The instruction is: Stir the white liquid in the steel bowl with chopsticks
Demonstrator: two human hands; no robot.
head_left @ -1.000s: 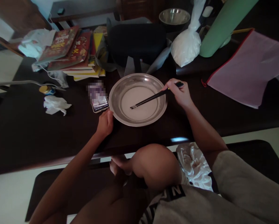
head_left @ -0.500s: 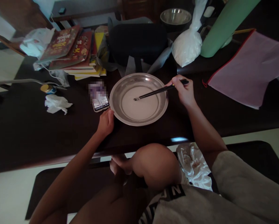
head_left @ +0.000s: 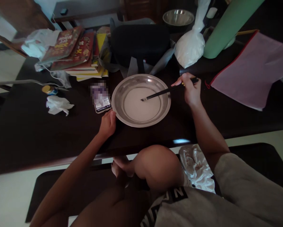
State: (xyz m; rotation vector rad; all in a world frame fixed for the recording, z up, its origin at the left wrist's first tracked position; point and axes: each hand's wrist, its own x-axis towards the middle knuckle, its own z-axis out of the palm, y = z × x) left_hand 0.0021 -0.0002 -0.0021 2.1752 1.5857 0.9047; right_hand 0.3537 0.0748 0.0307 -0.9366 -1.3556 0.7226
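Observation:
A round metal basin [head_left: 117, 108] stands near the table's front edge, with a whitish liquid [head_left: 141, 108] in its bottom. My left hand [head_left: 107, 123] is closed at the basin's lower left rim, thumb against it. My right hand [head_left: 192, 90], to the right of the basin, is closed around a pair of dark chopsticks [head_left: 163, 92]. They slant down to the left over the rim, their tips at the whitish surface. A phone [head_left: 102, 102] with a lit, partly blurred screen lies beside the basin's left side.
Stacked books [head_left: 72, 52] and a black case [head_left: 140, 42] sit behind the basin. A tied bag of white powder [head_left: 190, 50], a green cylinder [head_left: 220, 37] and a pink mesh bag [head_left: 252, 72] are at the right. Crumpled tissue [head_left: 58, 105] and a small jar [head_left: 49, 90] lie left.
My right hand has shifted to the right, pulling the chopstick tips a little rightward across the basin. My left hand stays at the rim.

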